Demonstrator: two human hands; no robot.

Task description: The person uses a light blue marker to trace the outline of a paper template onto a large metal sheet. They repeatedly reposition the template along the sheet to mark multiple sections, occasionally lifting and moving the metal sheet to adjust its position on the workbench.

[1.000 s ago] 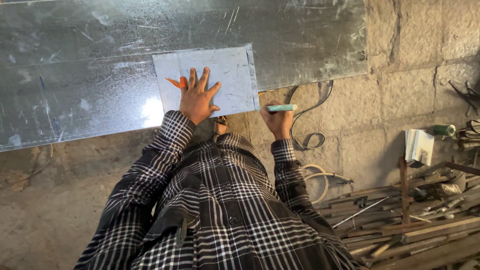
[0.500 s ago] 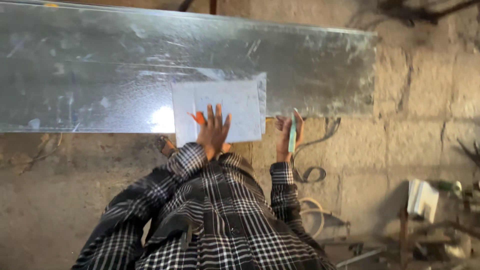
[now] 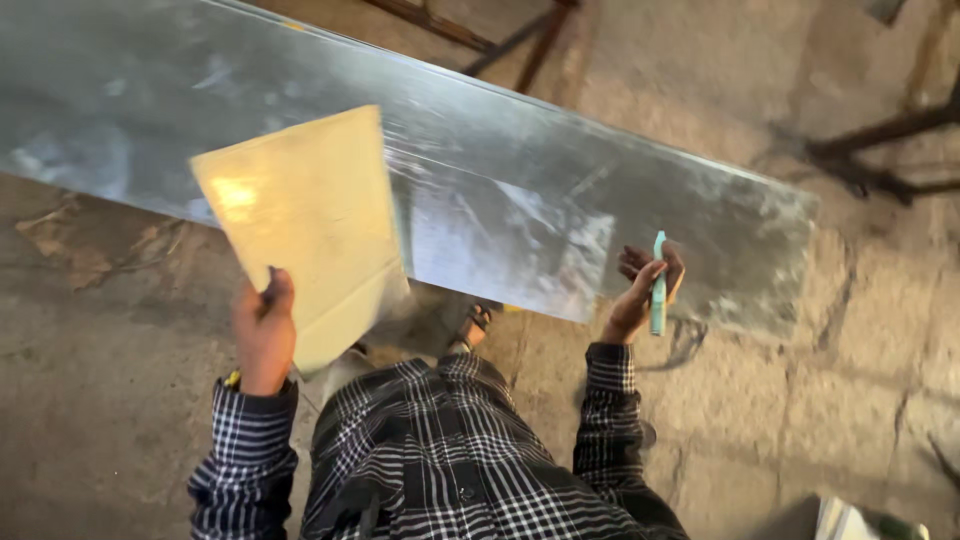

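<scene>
A long shiny metal sheet [image 3: 520, 200] lies on the stone floor in front of me. My left hand [image 3: 264, 330] grips the lower edge of a small rectangular metal piece [image 3: 300, 220], lifted and tilted above the sheet's left part, its face reflecting yellowish light. My right hand [image 3: 645, 285] holds a teal marker [image 3: 659, 285] upright near the sheet's near edge, right of centre. Both arms wear black-and-white checked sleeves.
A sandalled foot [image 3: 476, 325] shows just below the sheet's near edge. Dark metal bars [image 3: 880, 150] lie at the upper right and another bar [image 3: 470, 35] beyond the sheet. A pale object [image 3: 850, 520] sits at the bottom right corner.
The small piece lay flat on the sheet under my left palm; now my left hand has lifted and tilted it off. The marker hand has drawn back from the piece, and my view has shifted.
</scene>
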